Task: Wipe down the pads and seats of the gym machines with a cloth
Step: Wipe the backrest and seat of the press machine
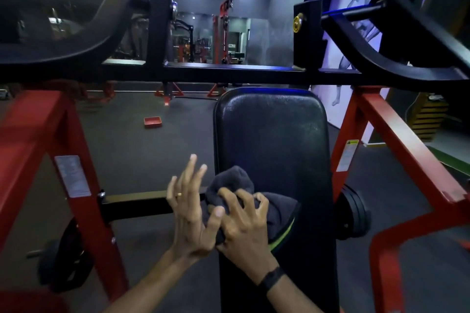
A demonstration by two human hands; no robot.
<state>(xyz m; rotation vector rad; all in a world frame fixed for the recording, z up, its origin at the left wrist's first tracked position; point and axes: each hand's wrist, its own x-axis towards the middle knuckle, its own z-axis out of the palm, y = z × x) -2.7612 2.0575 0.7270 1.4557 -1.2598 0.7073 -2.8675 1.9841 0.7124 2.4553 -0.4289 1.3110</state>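
Dark grey cloth [236, 185] with a green edge, black pad [274, 134], red frame [33, 122], red tray [152, 122].

Back pad [272, 134] at centre-right, running near to far. Cloth [244, 201] on pad's near-left part, right hand [244, 226] on top of cloth, left hand [189, 211] just left of it, thumb touching cloth. Crossbar [229, 73] beyond pad's far end, spanning left to right. Frame legs [50, 134] left & right of pad. Tray [152, 122] on floor [152, 160], far left of pad. Weight plates [356, 213] right of pad, low on frame.
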